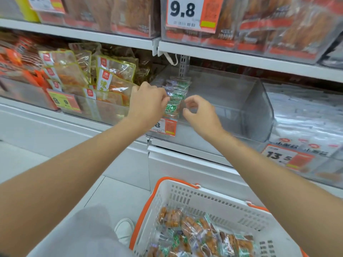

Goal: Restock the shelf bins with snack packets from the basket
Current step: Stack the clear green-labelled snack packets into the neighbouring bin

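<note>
**Trainee:** What is being worked on here?

**Instructor:** The shelving point(241, 58) is carrying a row of bins. The hands are working at the clear bin point(241, 101) in the middle, and the bins on either side are holding other stock. The basket point(185, 197) is sitting on the floor below the shelf, with loose snack packets point(194, 227) lying across its bottom.

**Trainee:** Where is the stock in hand?

**Instructor:** A bunch of packets point(175, 97) is hovering at the bin's front-left corner, just above the front wall and the price tag point(165, 127). The left hand point(148, 101) is gripping the bunch from its left side, with the fingers curled round it. The right hand point(198, 112) is hanging just beside the bunch's right edge, its fingers loosely curled. I cannot tell whether it is touching a packet.

**Trainee:** Which way is the bunch pointing?

**Instructor:** Its long axis is running roughly upright. The upper ends are leaning toward the bin's back wall, and the green printed faces are turning toward the person.

**Trainee:** How will the packets handle?

**Instructor:** Judging by the clear film, they are going to be light, soft and slippery, so a loose bunch is likely to fan out and shed pieces. Take hold across the middle of the bunch, with the thumb opposing the fingers. Steady the free edge with the other hand while lowering it into the corner.
</note>
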`<action>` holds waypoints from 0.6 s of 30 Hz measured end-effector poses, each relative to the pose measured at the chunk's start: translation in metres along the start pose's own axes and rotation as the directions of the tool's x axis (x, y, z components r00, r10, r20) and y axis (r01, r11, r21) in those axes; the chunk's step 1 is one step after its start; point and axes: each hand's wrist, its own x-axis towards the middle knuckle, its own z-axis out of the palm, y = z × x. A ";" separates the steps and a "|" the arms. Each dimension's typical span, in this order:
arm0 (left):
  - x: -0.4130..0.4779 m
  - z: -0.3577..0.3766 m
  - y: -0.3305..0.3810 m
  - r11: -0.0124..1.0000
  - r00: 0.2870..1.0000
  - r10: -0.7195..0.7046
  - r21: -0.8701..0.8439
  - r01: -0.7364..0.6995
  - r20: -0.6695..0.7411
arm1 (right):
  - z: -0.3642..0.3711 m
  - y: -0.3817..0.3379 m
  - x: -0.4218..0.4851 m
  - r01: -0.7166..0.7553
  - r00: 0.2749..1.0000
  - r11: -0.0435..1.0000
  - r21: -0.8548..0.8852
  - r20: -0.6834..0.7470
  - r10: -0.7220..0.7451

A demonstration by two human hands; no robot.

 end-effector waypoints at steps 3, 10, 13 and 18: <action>-0.033 -0.009 0.046 0.952 0.986 -0.168 -0.257 0.168 0.022 | -0.019 0.002 -0.043 0.136 0.981 0.989 -0.055 -0.129 -0.143; -0.118 0.027 0.130 0.734 0.743 -0.100 -0.455 0.505 0.662 | -0.051 0.078 -0.156 -0.150 0.971 0.974 -0.171 0.159 0.177; -0.151 0.060 0.153 0.611 0.550 -0.006 -0.433 0.663 0.835 | -0.059 0.122 -0.200 -0.452 0.779 0.880 -0.142 0.417 0.468; -0.189 0.103 0.170 0.603 0.320 0.056 -0.287 0.744 0.946 | -0.051 0.225 -0.259 -0.641 0.510 0.676 -0.364 0.456 0.729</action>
